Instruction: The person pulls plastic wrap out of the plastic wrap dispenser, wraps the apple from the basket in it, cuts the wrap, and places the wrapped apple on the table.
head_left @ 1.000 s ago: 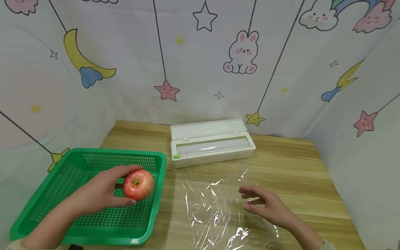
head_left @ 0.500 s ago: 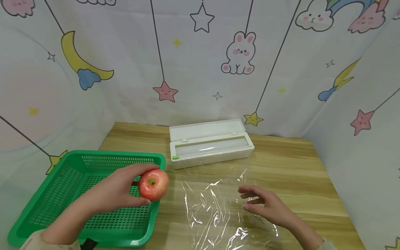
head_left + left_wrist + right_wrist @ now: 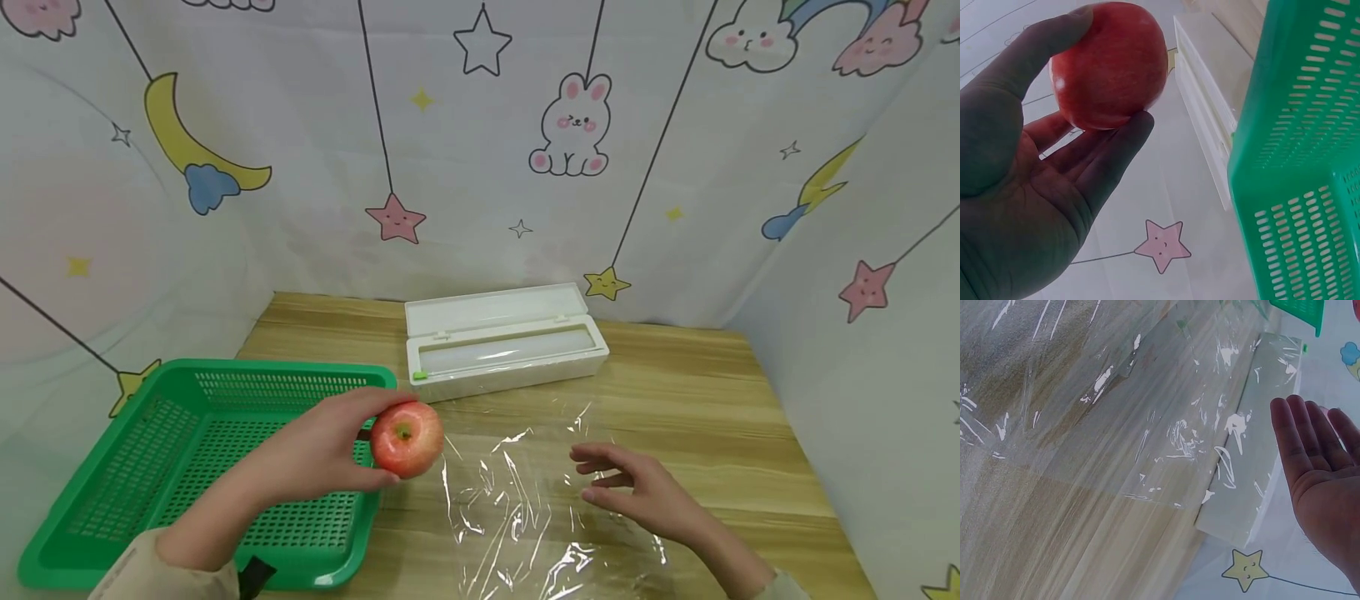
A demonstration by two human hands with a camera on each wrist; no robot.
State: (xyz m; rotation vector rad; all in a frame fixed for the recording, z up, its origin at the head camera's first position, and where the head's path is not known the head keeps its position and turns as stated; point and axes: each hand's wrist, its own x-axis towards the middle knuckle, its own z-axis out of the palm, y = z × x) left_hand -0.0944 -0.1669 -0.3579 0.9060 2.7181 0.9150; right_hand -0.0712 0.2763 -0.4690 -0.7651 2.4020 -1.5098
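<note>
In the head view my left hand (image 3: 322,454) grips a red apple (image 3: 407,439) between thumb and fingers, over the right rim of the green basket (image 3: 187,575). The left wrist view shows the apple (image 3: 1110,65) pinched at its sides, clear of the palm. A sheet of plastic wrap (image 3: 517,508) lies crinkled on the table to the apple's right. Above the wrap's right part is my right hand (image 3: 648,496), holding nothing, its fingers loosely bent; in the right wrist view the fingers (image 3: 1313,434) look nearly straight.
Behind the wrap stands a white plastic wrap dispenser (image 3: 510,375), lid raised, with a roll inside and a small green slider (image 3: 420,375) at its left end. A patterned curtain (image 3: 480,167) encloses the back and sides of the wooden table (image 3: 690,392).
My left hand has carried the apple rightward, from over the basket's inside to past its right rim. My right hand has stayed almost still.
</note>
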